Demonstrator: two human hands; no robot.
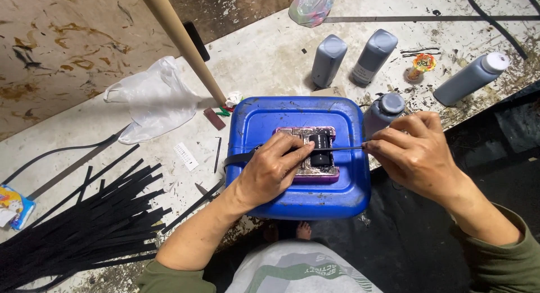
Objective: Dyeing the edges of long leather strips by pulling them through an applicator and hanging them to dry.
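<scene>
Left hand (pixel 274 170) presses flat on the strip (pixel 337 148) over the small device (pixel 314 153) atop the blue can (pixel 298 158); right hand (pixel 413 152) pinches its end at the can's right edge, mid-pull by the look. Tension must hold steady.

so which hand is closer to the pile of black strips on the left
Left. The left hand rests on the blue container, just right of the pile of black strips. The right hand pinches a thin strip past the container's far side.
</scene>
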